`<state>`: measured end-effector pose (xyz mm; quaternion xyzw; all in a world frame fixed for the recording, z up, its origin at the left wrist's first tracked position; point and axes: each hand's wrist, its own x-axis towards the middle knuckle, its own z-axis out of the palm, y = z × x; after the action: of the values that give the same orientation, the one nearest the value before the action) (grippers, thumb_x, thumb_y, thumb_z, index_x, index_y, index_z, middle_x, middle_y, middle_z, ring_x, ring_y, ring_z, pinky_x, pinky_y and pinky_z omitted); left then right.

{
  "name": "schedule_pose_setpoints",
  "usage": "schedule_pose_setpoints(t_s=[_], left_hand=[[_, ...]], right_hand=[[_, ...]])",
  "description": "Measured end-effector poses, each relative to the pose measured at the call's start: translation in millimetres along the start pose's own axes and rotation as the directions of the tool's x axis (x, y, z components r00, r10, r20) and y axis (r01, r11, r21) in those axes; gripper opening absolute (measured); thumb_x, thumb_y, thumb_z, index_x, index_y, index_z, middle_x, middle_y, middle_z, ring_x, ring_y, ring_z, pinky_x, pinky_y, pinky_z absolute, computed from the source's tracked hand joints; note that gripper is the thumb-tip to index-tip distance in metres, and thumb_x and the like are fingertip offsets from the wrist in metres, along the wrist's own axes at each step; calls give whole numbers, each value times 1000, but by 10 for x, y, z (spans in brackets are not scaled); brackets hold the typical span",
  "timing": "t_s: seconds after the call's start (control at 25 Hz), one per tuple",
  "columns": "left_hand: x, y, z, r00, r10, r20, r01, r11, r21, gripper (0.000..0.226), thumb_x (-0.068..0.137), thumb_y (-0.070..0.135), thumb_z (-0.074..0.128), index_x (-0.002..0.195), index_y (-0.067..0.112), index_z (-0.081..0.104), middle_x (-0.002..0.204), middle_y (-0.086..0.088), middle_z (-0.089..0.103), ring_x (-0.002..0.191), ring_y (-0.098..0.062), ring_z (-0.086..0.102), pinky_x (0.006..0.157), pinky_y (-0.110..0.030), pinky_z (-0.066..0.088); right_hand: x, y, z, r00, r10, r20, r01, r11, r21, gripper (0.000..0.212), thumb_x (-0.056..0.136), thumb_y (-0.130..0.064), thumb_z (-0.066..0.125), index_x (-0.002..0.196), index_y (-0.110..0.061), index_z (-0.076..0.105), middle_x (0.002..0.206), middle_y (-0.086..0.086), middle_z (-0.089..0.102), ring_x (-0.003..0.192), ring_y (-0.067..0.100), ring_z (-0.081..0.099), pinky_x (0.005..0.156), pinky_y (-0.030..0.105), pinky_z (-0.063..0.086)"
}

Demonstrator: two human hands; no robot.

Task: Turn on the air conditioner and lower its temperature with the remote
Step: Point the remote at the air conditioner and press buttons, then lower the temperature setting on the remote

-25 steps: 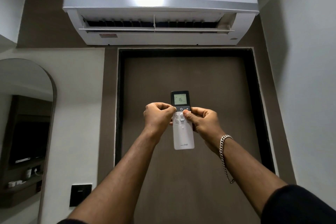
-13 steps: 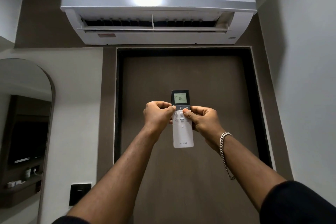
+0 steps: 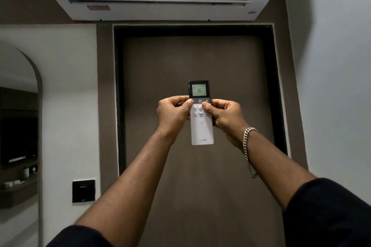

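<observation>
A white remote [image 3: 201, 130] with a black top and a lit screen reading 16 is held upright in front of me. My left hand [image 3: 173, 114] grips its left side, thumb resting at the left end of the dark button strip. My right hand [image 3: 224, 115] grips the right side, thumb tip just below the plus button. Above, the white wall air conditioner [image 3: 156, 9] hangs over the door with its flap open; its upper front is cut off by the frame's top edge.
A brown door [image 3: 200, 62] in a dark frame is straight ahead. An arched mirror [image 3: 19, 126] stands on the left wall, a black switch plate [image 3: 83, 191] beside it. A plain white wall [image 3: 331, 86] closes the right side.
The view has tilted down, so the air conditioner's upper front left the frame. My right thumb has slid off the middle buttons toward the remote's right edge. Both hands keep hold of the remote.
</observation>
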<state>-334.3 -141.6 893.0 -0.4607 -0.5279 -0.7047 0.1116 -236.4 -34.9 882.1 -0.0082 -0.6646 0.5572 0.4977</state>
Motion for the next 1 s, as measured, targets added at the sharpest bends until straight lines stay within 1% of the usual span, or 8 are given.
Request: schedule_pose_setpoints(t_s=[0.12,0.2,0.4,0.52,0.68,0.76,0.84,1.0], left_hand=[[-189,-296,201,995,-73,62,74,997,-7,25,87,11,65,109,-1,69,98,-16,74,84,-24,73,56,-19,57],[-359,-587,413,982,-146,120,145,989,16,26,87,11,65,109,-2,68,99,-18,74,82,-23,73,57,-20,57],[-984,-1342,1096,903,-347,253,351,936,30,24,87,7,63,108,-5,67,100,-20,73,81,-23,71,68,-34,61],[-1609,-1839,1564,815,-457,357,458,885,87,24,89,10,62,110,-2,67,97,-11,73,78,-12,71,60,-20,57],[-2689,-2480,2297,657,-591,468,616,778,118,22,89,8,63,107,-2,67,86,-3,71,64,1,70,58,-17,57],[-3398,-2793,2701,548,-666,506,690,702,175,21,88,5,63,105,-5,68,82,-5,70,55,2,68,51,-12,51],[-4188,-3068,3045,401,-716,571,741,620,257,20,88,2,62,105,-5,68,85,-8,72,57,0,69,51,-11,50],[-5854,-3558,3425,38,-752,658,756,452,473,27,85,-2,61,111,-4,67,108,-18,73,85,-22,74,78,-29,61]], right_hand=[[-146,327,-240,996,78,-50,-79,997,-24,25,85,-14,69,104,1,68,103,18,74,97,32,71,90,50,56],[-315,597,-466,986,149,-78,-154,986,-68,21,86,-14,67,102,0,69,102,18,74,96,32,72,90,50,56],[-880,1266,-1149,932,302,-203,-336,928,-163,19,88,-14,65,101,-1,69,101,16,74,93,27,72,85,44,58],[-1385,1825,-1708,852,410,-325,-486,851,-199,23,90,-21,63,102,-3,70,99,11,76,90,21,74,82,42,60],[-2297,2607,-2555,678,536,-503,-664,741,-104,18,89,-22,64,99,-9,70,104,10,75,92,22,73,87,46,58],[-2900,2998,-2997,548,574,-608,-731,682,-15,13,88,-18,65,95,-10,72,105,12,74,92,25,73,87,48,58],[-3631,3351,-3420,403,603,-688,-776,624,93,15,88,-17,65,96,-7,72,106,15,74,93,29,72,87,51,57],[-5256,3978,-3942,68,610,-790,-802,504,321,22,91,-14,60,102,2,69,105,23,72,93,36,71,87,48,57]])
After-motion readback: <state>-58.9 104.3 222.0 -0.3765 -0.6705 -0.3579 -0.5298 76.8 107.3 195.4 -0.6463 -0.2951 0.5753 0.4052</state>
